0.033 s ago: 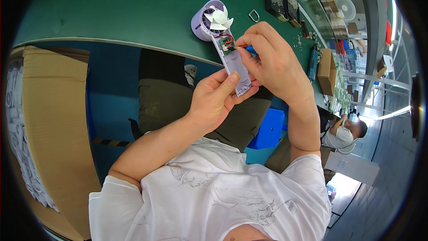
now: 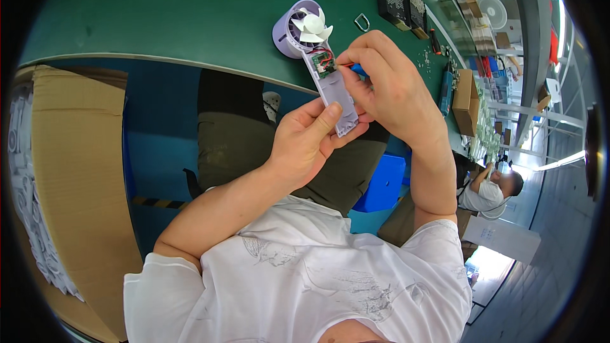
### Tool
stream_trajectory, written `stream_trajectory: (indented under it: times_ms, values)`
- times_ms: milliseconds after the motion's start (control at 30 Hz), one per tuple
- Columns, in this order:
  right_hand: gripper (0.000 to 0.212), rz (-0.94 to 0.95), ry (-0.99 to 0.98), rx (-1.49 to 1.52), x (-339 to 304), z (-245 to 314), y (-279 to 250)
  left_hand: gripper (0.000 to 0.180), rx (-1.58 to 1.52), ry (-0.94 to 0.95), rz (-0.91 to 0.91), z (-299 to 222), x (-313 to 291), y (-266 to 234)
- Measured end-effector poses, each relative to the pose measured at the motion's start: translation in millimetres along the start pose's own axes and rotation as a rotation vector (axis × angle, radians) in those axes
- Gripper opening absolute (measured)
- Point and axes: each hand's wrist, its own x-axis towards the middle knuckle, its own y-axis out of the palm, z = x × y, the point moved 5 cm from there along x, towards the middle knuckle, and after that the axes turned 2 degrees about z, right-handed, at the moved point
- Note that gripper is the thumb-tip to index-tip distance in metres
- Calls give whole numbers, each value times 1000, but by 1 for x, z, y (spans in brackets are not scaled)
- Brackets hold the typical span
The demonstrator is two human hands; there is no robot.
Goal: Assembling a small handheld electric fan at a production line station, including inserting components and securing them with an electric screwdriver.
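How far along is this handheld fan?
Done: white blades sit in the lilac fan head. In hand: left hand grips the open handle while right hand works a blue tool at the exposed circuit board. Left: the handle is uncovered, wires showing.

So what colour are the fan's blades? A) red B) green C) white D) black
C: the blades sit white inside the lilac round housing of the small handheld fan, whose open handle the left hand grips from below.
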Motion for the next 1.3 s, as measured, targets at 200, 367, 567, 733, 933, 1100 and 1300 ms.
stream_trajectory:
  times_ms: [200, 367, 567, 733, 933, 1100, 1300]
  values:
    - [16, 15, 55, 71, 1, -3, -1, 35, -6, 0, 4, 0, 0, 0]
    - [14, 7, 116, 123, -2, -3, 1, 36, -4, 11, -5, 1, 0, -1]
    - [13, -9, 151, 148, -4, -9, 1, 36, -9, 15, 2, 1, -1, 0]
    - [14, -8, 199, 149, -5, -10, 1, 36, -17, 14, 2, 2, 0, -1]
    - [14, 14, 160, 127, -2, -11, -2, 36, -19, 13, 2, 1, -1, 0]
    - [11, -21, 131, 155, 0, -13, 0, 38, -10, 14, 0, 1, -1, -1]
    - [13, 2, 136, 140, 2, -16, 2, 38, -9, 4, 10, 1, 0, -2]
